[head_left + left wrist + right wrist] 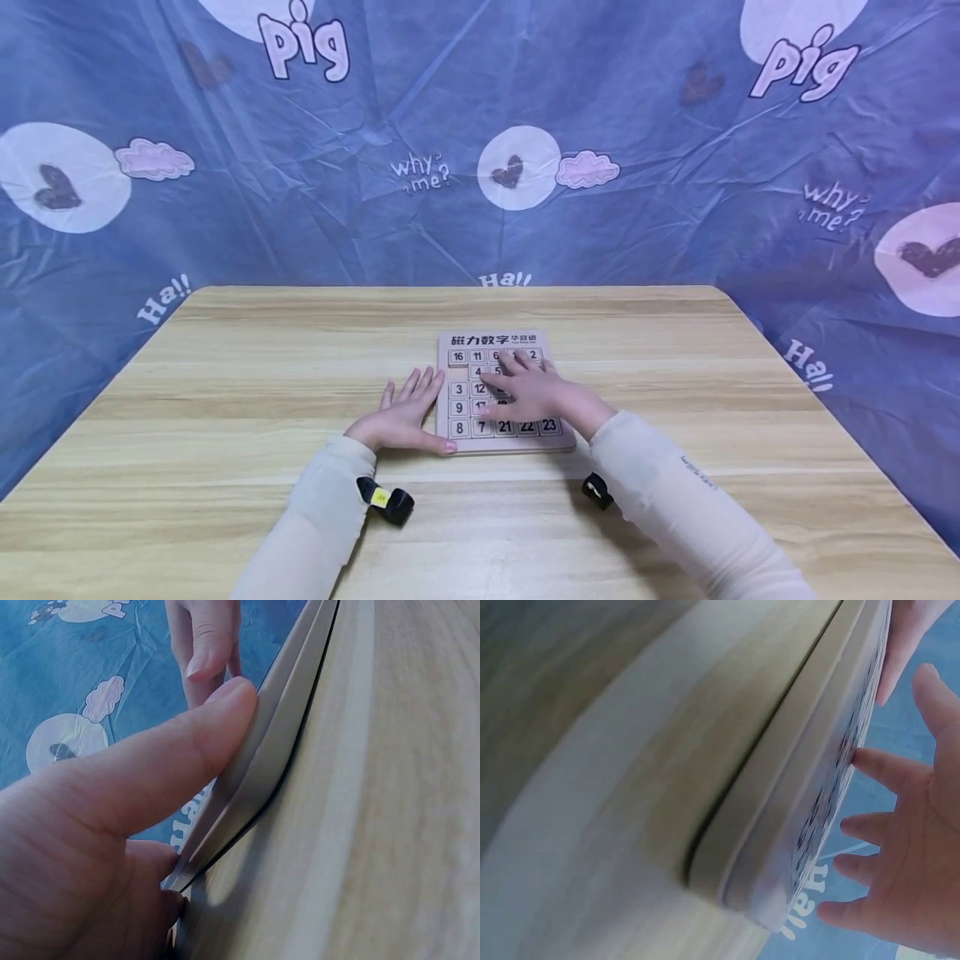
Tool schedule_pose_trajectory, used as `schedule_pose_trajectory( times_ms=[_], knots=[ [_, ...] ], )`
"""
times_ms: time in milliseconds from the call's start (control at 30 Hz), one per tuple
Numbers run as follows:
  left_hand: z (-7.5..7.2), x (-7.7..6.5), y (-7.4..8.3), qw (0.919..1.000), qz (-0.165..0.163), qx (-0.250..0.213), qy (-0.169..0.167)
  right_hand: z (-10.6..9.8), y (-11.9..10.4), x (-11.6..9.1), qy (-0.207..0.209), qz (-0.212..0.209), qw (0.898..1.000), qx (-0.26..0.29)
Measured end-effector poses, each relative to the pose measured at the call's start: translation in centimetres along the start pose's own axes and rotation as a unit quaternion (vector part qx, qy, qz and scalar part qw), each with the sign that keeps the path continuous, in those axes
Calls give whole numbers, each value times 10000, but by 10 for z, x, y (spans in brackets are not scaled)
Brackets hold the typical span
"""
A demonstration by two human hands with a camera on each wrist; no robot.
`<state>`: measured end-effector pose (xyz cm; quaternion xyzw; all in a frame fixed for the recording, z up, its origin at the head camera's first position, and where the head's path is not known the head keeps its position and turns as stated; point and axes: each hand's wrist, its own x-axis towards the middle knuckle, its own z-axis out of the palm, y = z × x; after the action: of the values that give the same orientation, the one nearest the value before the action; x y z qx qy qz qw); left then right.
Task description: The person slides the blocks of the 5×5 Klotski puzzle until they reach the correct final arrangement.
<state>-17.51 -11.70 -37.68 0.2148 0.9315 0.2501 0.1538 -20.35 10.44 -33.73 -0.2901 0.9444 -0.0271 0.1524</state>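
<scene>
A pale sliding number puzzle (506, 445) lies flat on the table, with black numerals on its square tiles and printed characters along the top. A gap without a tile shows at the left of the second row, beside tile 4 (477, 372). My left hand (405, 419) is spread at the board's left side, its thumb (217, 724) resting on the near left corner and its fingers along the left edge. Over the tiles, my right hand (528, 390) has its fingers spread; its index fingertip touches the tile face near 4. Several tiles on the right are hidden beneath it.
The wood-grain table (225, 400) reaches out on all sides of the board. Behind it hangs a blue printed cloth (450, 92). Black wrist cameras sit under both wrists, the left one (390, 502) close to the tabletop.
</scene>
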Motion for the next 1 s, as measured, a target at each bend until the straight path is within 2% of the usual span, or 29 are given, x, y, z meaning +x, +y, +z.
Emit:
schedule_pose_trajectory(
  times_ms=[233, 333, 500, 600, 1000],
  knots=[
    [0, 0, 0, 10000, 20, 4, 13, 2, -4, -5, 143, -177, 9997, -110],
    [0, 0, 0, 10000, 50, 26, 19, 3, -12, -13, 163, -492, 9986, -93],
    [0, -2, 1, 10000, 92, -27, 27, 6, -30, -32, -33, -1189, 9929, -96],
    [-2, -2, 1, 9999, 91, -37, 28, 9, -37, -40, -137, -1442, 9892, -201],
    [-1, -2, 1, 9999, 85, -61, 41, 13, -38, -39, -142, -1421, 9892, -330]
  ],
)
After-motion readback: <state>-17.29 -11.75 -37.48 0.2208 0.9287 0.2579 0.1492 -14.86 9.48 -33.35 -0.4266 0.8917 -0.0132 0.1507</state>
